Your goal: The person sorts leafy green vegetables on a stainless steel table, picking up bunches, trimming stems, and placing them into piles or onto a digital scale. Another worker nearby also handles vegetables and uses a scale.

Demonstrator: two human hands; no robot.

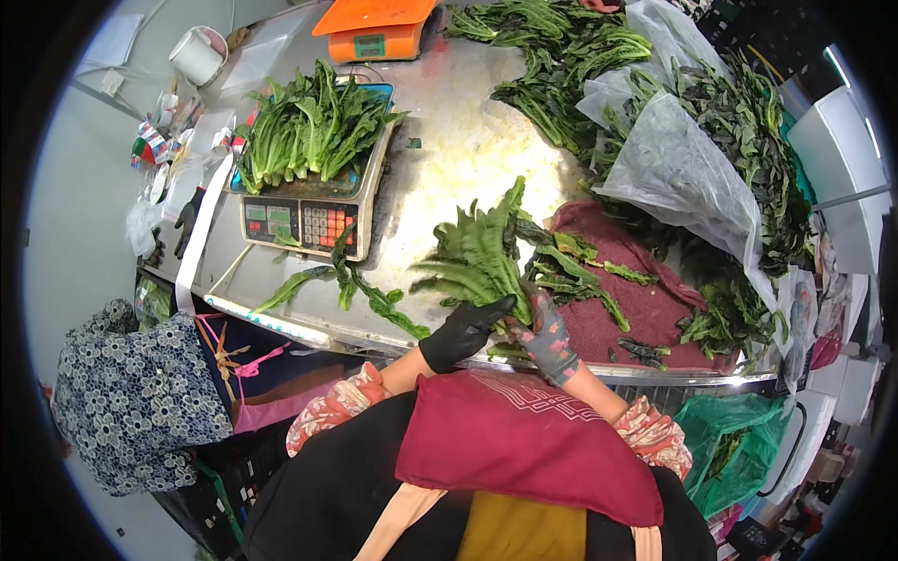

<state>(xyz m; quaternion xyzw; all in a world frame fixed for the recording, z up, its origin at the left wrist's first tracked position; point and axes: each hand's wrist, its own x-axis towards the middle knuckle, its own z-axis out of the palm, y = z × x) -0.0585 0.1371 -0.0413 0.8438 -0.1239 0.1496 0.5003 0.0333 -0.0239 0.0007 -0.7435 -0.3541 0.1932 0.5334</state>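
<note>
Green, long-leaved vegetable bunch [477, 257] is held above the near edge of the metal worktop [440, 140], right of the digital scale [309, 222], with leaf tips pointed to the far side. The stem end is pinched in the grip of the right hand [545, 338], covered by a grey patterned glove. The stem base is touched by the left hand [466, 333], gloved in black, with a finger laid across; whether its grip is fully closed cannot be told. A pile of leafy greens [309, 131] is carried on the scale's pan. Loose leaves [382, 304] are scattered between scale and hands. Further trimmings [571, 271] are spread on a maroon cloth [655, 304] to the right. Beyond the cloth, more greens are partly covered by translucent plastic sheeting [687, 164]. An orange scale [379, 33] is placed at the far side.
</note>
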